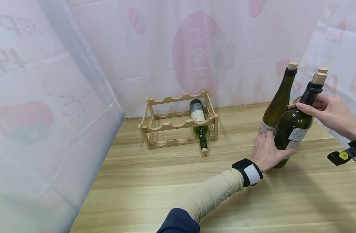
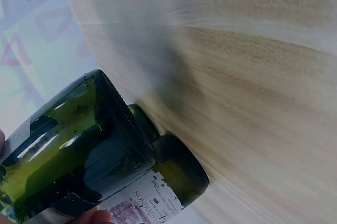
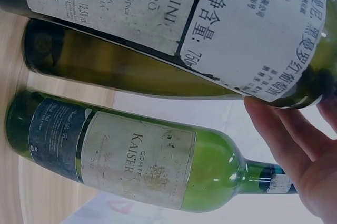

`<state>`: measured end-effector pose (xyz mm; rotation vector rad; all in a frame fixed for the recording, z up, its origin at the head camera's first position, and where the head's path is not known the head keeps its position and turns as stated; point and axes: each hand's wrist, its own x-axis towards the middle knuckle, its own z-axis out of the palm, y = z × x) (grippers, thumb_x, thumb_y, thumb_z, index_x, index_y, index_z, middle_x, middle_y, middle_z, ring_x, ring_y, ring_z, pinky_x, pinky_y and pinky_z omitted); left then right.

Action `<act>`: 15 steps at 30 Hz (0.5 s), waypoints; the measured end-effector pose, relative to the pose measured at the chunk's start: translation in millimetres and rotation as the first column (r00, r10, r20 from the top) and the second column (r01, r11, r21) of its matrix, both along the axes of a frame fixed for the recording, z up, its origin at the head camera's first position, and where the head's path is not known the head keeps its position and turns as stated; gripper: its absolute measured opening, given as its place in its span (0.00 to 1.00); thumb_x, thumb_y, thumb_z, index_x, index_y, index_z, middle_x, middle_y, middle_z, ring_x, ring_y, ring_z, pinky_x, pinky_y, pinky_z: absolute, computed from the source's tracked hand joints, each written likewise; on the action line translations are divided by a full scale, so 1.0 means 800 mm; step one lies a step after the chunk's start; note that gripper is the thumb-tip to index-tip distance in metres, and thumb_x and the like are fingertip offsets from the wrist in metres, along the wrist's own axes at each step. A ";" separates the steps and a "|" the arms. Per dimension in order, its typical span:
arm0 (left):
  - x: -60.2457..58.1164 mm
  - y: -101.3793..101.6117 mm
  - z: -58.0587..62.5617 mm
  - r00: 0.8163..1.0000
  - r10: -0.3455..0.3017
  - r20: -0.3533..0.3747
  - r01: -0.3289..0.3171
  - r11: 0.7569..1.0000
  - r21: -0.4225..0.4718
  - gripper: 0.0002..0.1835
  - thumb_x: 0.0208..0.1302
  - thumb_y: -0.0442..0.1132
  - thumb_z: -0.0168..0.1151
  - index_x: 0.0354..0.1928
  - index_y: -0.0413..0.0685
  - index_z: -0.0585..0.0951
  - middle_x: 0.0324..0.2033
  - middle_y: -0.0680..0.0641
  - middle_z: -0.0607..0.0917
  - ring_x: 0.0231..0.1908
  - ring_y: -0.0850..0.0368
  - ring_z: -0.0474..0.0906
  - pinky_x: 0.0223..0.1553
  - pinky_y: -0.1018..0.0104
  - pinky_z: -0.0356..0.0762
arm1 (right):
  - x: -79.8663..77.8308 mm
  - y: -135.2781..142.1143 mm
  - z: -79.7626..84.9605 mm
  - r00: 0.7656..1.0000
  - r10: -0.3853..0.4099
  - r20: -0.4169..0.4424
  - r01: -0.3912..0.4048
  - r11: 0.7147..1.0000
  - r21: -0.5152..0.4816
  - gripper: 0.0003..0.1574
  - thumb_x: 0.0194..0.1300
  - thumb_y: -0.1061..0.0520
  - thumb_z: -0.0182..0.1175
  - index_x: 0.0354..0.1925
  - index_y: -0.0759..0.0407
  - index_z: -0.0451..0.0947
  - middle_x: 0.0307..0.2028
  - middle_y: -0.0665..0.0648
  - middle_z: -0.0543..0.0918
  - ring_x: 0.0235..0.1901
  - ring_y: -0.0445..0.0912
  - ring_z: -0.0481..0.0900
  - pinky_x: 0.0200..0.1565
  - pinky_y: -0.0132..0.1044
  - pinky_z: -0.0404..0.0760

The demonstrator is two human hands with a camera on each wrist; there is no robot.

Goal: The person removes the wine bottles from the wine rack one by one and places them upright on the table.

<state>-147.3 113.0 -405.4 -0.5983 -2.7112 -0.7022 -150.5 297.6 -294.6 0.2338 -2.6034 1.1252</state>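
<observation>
Both hands hold a dark green corked wine bottle (image 1: 292,121) at the right of the table. It leans, its neck up and to the right. My left hand (image 1: 266,151) grips its lower body, thumb across the front. At the shoulder and neck, my right hand (image 1: 336,113) holds it between thumb and fingers. In the left wrist view its base hangs tilted over the wood. Just behind stands a slimmer olive wine bottle (image 1: 278,100). A third, lighter green bottle (image 3: 210,166) stands beside them in the right wrist view, mostly hidden in the head view.
A wooden bottle rack (image 1: 178,125) stands at the middle back. One green wine bottle (image 1: 197,111) lies in its right-hand slot, corked neck toward the front. Printed curtains (image 1: 154,55) hang behind the table (image 1: 154,181) and along both sides.
</observation>
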 end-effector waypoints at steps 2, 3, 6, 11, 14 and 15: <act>0.000 0.002 0.000 1.000 0.000 0.006 0.000 1.000 -0.004 0.42 0.43 0.74 0.65 0.55 0.57 0.73 0.45 0.59 0.80 0.48 0.67 0.75 0.46 0.77 0.72 | 0.000 0.001 0.000 1.000 0.003 -0.003 -0.003 1.000 -0.005 0.15 0.68 0.51 0.59 0.49 0.57 0.78 0.30 0.24 0.82 0.34 0.18 0.76 0.35 0.18 0.63; 0.001 0.002 0.000 1.000 -0.001 0.010 0.001 1.000 -0.005 0.42 0.44 0.74 0.65 0.55 0.57 0.73 0.45 0.59 0.80 0.48 0.67 0.75 0.46 0.77 0.72 | 0.001 0.001 0.000 1.000 0.006 -0.004 -0.006 1.000 -0.007 0.15 0.68 0.51 0.59 0.49 0.57 0.78 0.30 0.24 0.82 0.34 0.18 0.76 0.35 0.18 0.63; 0.001 0.005 0.001 1.000 -0.004 0.020 0.004 1.000 -0.009 0.41 0.44 0.75 0.65 0.55 0.57 0.73 0.44 0.59 0.79 0.47 0.67 0.74 0.47 0.77 0.72 | 0.002 0.003 0.001 1.000 -0.005 -0.005 0.005 1.000 -0.001 0.14 0.68 0.51 0.59 0.49 0.55 0.78 0.29 0.24 0.81 0.34 0.18 0.75 0.35 0.18 0.63; 0.000 0.008 0.001 0.999 -0.005 0.031 0.006 1.000 -0.008 0.41 0.43 0.75 0.65 0.54 0.57 0.73 0.43 0.59 0.79 0.45 0.67 0.74 0.44 0.77 0.72 | 0.002 0.004 0.002 0.998 -0.062 0.013 0.062 0.998 0.008 0.09 0.67 0.49 0.60 0.44 0.49 0.77 0.25 0.24 0.78 0.30 0.19 0.74 0.32 0.19 0.63; 0.001 0.011 0.000 0.999 -0.003 0.035 0.003 1.000 -0.008 0.40 0.43 0.75 0.65 0.52 0.57 0.73 0.41 0.59 0.79 0.42 0.67 0.74 0.40 0.78 0.71 | 0.002 0.007 0.001 0.996 -0.082 0.027 0.082 0.997 0.011 0.08 0.67 0.49 0.60 0.43 0.48 0.75 0.24 0.25 0.77 0.28 0.20 0.73 0.31 0.21 0.64; 0.001 0.012 0.000 0.999 -0.003 0.036 0.003 1.000 -0.008 0.40 0.43 0.75 0.65 0.51 0.57 0.73 0.40 0.59 0.79 0.41 0.67 0.74 0.38 0.78 0.70 | 0.002 0.008 0.001 0.996 -0.083 0.031 0.083 0.996 0.013 0.09 0.67 0.49 0.59 0.43 0.49 0.75 0.24 0.25 0.77 0.28 0.20 0.73 0.31 0.21 0.64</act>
